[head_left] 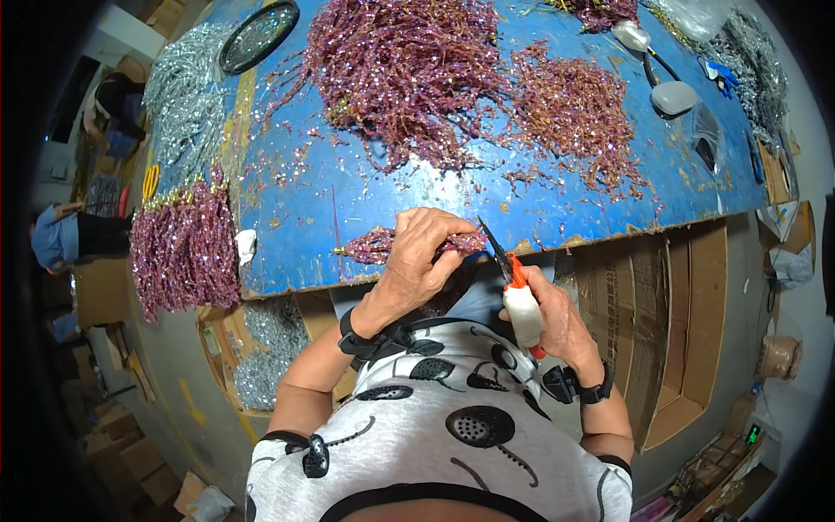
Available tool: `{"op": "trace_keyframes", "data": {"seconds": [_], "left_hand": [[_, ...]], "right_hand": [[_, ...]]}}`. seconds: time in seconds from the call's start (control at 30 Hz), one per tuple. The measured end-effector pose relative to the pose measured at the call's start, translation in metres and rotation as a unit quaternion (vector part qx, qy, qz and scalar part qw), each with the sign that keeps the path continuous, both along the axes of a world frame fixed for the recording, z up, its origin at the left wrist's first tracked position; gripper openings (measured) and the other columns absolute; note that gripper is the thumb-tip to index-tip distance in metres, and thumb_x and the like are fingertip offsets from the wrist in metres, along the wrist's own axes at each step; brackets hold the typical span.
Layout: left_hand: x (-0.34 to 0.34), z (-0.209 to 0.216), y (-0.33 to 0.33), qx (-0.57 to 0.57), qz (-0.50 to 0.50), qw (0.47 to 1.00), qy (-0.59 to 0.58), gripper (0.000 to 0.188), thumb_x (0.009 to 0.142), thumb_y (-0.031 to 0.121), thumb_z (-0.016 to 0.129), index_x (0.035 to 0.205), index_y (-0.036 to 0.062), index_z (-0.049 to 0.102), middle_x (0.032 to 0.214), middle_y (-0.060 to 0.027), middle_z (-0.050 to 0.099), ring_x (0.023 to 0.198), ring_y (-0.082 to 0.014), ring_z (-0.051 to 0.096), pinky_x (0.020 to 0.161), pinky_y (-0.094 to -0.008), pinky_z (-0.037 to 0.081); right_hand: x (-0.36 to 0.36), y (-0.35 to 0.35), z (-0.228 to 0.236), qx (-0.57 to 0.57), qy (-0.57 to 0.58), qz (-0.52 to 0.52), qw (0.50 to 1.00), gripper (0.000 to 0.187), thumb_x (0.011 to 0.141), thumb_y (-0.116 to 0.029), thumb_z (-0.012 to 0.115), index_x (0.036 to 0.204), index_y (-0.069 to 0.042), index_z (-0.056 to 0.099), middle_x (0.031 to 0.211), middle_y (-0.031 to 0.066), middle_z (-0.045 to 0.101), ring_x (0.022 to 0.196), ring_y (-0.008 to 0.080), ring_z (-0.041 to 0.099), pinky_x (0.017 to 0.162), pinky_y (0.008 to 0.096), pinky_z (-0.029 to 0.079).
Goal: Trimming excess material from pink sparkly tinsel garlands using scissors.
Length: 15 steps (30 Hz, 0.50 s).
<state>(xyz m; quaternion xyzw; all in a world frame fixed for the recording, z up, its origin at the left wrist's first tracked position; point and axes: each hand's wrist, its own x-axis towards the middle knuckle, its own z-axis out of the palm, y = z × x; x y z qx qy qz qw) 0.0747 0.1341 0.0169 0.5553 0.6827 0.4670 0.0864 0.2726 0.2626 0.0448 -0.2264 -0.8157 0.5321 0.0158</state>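
My left hand [419, 254] grips a small bundle of purple glittery sprigs [372, 245] at the near edge of the blue table [348, 196]. My right hand [548, 317] holds a pair of cutters [513, 278] with orange handles wrapped in white tape. The dark blades point up toward the bundle's right end, close to my left fingers. Large heaps of the same purple sprigs [409, 70] lie further back on the table.
A tied bunch of purple sprigs [184, 248] hangs over the table's left edge, with silver sprigs [183, 91] behind it. A dark round dish [258, 35], a white pod-shaped object [674, 97] and cardboard boxes [687, 322] lie around. Another person [65, 235] stands far left.
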Motion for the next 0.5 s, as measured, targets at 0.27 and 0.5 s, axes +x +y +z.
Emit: {"op": "trace_keyframes", "data": {"seconds": [0.27,0.5], "left_hand": [[-0.006,-0.005,0.009,-0.01,0.018,0.998,0.055,0.03,0.079,0.004,0.065,0.109,0.0049,0.061,0.098,-0.0067,0.064,0.09,-0.0243,0.058,0.089,-0.0375,0.036],[-0.019,0.025,-0.027,-0.055,0.037,0.993,0.099,0.065,0.083,0.024,0.072,0.139,0.0048,0.044,0.136,-0.0152,0.05,0.126,-0.0309,0.048,0.105,-0.0461,0.031]], "right_hand": [[0.004,0.005,-0.018,-0.052,0.008,-0.093,0.994,0.025,0.09,-0.014,0.062,0.112,-0.004,0.059,0.089,0.0021,0.066,0.077,0.0109,0.062,0.069,0.0257,0.049],[-0.006,0.052,0.013,0.126,-0.118,-0.238,0.956,0.045,0.085,-0.011,0.067,0.128,-0.009,0.056,0.103,0.0118,0.069,0.087,0.0184,0.067,0.073,0.0331,0.053]]}}
